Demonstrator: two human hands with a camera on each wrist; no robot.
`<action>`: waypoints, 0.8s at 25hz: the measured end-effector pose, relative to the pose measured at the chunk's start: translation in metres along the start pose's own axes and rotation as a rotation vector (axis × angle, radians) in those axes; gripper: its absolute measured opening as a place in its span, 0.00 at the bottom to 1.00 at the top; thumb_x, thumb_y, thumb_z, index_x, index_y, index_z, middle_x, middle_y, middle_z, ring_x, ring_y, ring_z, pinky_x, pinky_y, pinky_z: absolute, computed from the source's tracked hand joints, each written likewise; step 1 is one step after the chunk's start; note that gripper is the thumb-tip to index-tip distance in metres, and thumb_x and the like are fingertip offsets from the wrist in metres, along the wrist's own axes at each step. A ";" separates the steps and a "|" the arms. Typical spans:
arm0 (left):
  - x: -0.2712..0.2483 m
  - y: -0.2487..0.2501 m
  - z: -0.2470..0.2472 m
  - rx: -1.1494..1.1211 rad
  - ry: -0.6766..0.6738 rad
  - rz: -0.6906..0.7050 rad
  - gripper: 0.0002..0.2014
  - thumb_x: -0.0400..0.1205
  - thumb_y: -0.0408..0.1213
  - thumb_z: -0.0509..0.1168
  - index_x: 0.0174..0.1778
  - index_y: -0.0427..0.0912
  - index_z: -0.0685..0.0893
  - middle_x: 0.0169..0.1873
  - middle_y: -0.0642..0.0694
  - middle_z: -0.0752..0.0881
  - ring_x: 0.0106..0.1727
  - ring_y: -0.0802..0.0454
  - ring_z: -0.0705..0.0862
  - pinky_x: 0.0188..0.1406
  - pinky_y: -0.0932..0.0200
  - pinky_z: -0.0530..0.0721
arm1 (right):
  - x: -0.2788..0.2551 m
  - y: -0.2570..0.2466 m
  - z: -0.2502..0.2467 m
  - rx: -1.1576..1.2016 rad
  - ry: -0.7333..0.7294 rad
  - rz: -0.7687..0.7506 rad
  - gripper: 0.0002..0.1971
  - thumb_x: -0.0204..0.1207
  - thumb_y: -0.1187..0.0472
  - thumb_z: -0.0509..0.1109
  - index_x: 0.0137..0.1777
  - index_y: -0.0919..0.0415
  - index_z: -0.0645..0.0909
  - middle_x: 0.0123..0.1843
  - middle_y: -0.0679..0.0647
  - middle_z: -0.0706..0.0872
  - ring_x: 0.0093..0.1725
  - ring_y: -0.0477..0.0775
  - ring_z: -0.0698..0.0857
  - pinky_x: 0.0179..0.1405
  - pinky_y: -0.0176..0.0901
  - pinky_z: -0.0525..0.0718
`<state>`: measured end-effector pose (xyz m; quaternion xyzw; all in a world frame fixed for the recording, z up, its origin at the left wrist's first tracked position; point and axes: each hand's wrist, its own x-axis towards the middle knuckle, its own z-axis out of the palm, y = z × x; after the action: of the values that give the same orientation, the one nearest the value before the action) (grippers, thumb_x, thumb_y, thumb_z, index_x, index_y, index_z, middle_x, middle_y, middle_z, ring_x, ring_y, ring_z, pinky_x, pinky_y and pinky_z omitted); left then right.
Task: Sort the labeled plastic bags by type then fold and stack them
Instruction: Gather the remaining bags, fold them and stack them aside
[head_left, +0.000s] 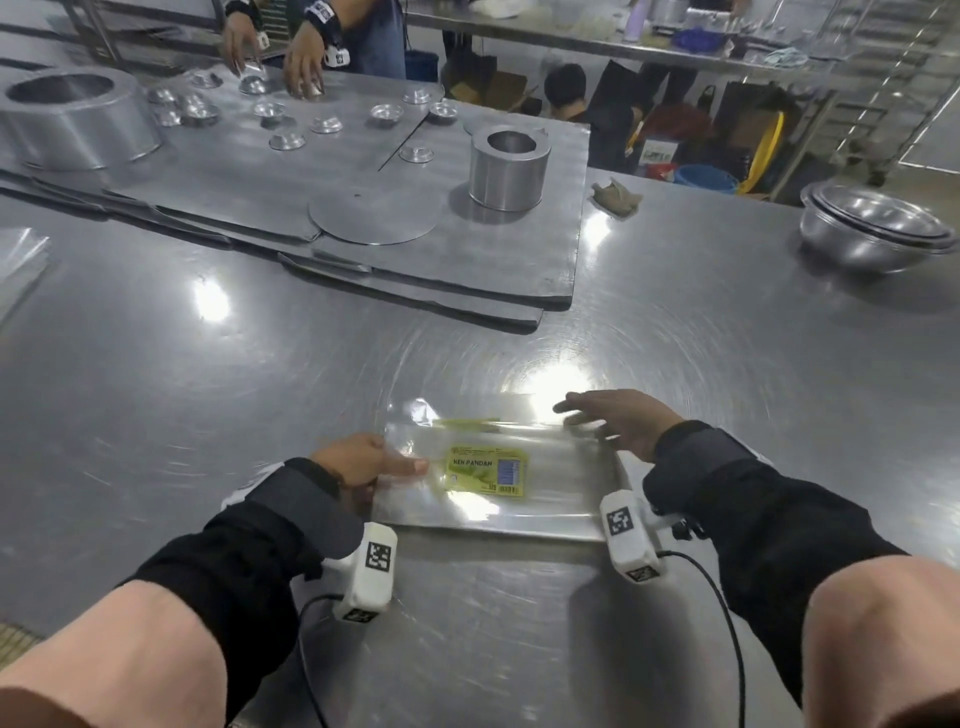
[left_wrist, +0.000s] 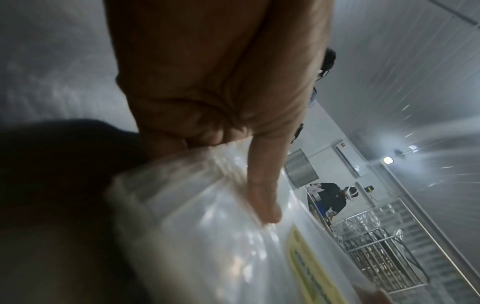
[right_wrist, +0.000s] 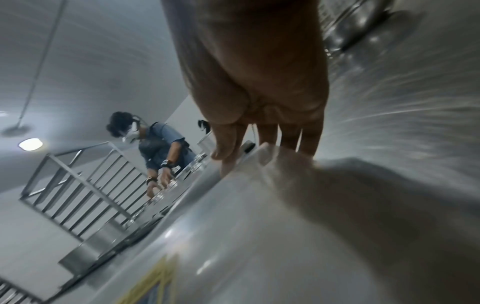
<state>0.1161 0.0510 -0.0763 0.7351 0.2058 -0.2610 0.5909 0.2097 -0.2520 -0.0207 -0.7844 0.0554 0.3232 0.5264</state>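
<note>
A clear plastic bag (head_left: 498, 467) with a yellow-green label (head_left: 487, 472) is lying flat near the tabletop's (head_left: 727, 364) front edge. The left hand (head_left: 358, 460) is pinching its left end, thumb on top. The right hand (head_left: 621, 418), fingers straight, is pressing its far right corner, blurred. Stacked grey sheets (head_left: 415, 249) are lying well behind.

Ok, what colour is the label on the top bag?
Yellow-green label with a blue panel, on the clear bag; clearest in the head view.
</note>
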 end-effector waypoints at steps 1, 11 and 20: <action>0.003 -0.002 0.000 -0.039 -0.008 -0.029 0.47 0.42 0.54 0.87 0.51 0.25 0.85 0.47 0.34 0.87 0.47 0.36 0.84 0.51 0.47 0.83 | 0.006 -0.004 0.005 -0.031 0.077 -0.048 0.12 0.80 0.55 0.66 0.56 0.60 0.86 0.56 0.57 0.84 0.44 0.50 0.79 0.38 0.36 0.76; -0.023 0.013 0.011 -0.098 0.039 -0.064 0.23 0.74 0.47 0.73 0.52 0.28 0.83 0.30 0.40 0.87 0.24 0.49 0.86 0.22 0.60 0.84 | -0.021 -0.071 0.024 0.141 0.594 -1.010 0.13 0.82 0.71 0.57 0.44 0.53 0.77 0.28 0.51 0.77 0.24 0.51 0.76 0.23 0.38 0.77; -0.052 0.032 0.025 -0.539 0.063 -0.051 0.42 0.79 0.70 0.37 0.32 0.33 0.77 0.08 0.45 0.73 0.06 0.54 0.72 0.06 0.73 0.67 | -0.014 0.018 0.035 0.022 0.413 -0.174 0.11 0.82 0.65 0.60 0.39 0.63 0.79 0.29 0.54 0.75 0.21 0.49 0.71 0.12 0.29 0.66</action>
<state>0.0920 0.0201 -0.0232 0.5537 0.3044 -0.1886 0.7518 0.1748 -0.2332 -0.0352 -0.8299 0.0977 0.1085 0.5384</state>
